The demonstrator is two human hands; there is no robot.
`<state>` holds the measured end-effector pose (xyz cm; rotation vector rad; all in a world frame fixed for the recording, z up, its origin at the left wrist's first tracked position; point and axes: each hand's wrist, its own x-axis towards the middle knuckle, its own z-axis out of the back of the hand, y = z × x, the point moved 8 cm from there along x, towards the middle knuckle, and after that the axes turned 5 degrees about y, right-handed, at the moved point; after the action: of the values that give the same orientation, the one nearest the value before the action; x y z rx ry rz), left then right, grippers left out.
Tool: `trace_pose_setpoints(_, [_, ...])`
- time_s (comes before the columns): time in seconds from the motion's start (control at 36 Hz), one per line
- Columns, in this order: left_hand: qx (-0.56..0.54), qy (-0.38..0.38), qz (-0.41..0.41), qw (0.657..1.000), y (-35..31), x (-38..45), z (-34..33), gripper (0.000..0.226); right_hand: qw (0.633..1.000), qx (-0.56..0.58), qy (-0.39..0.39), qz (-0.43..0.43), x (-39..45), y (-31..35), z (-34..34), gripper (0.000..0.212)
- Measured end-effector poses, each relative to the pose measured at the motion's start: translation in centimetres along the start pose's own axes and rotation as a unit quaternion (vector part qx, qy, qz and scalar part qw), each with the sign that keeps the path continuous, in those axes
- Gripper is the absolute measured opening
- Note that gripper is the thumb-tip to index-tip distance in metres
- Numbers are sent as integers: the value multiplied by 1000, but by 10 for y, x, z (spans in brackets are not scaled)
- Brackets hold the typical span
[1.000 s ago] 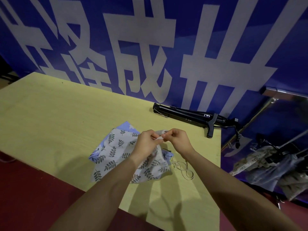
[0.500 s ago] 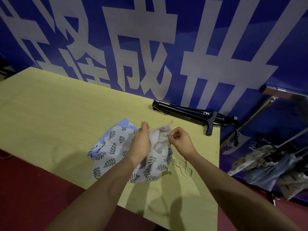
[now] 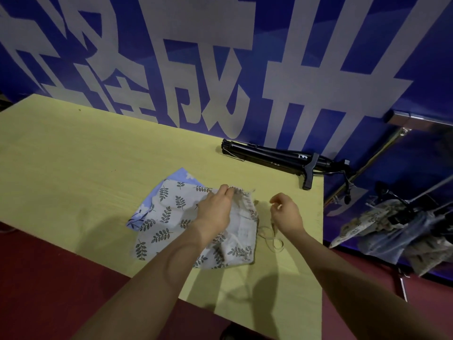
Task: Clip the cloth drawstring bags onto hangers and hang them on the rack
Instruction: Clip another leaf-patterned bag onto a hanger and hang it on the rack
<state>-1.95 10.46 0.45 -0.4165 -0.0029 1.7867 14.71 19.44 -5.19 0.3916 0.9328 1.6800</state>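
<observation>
Left hand (image 3: 217,208) pinches the gathered top of a white leaf-print cloth drawstring bag (image 3: 171,217) lying on the yellow wooden desk (image 3: 73,155). Right hand (image 3: 286,213), fingers curled, pinches its pale drawstring cord (image 3: 272,239). Two bags on desk: second, blue cloth bag (image 3: 182,174), underneath.

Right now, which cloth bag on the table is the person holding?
The leaf-print bag: the left hand pinches its gathered mouth. The blue bag lies underneath it, untouched, only its edges showing.
</observation>
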Motion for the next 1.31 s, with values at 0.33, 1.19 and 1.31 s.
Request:
trace_pose_setpoints(0.33, [-35,-5,-2,999,-16,7,-13,63,971,-172,93,-137,-5,-52,-19,31])
trace_pose_setpoints(1.19, [-151,-88,-28,984,5,1,116,69,984,-26,15,174,-9,135,-11,5])
trace_pose_setpoints(1.31, [-134,-124,-15,983,15,0,131,69,979,-15,53,198,-4,153,-15,12])
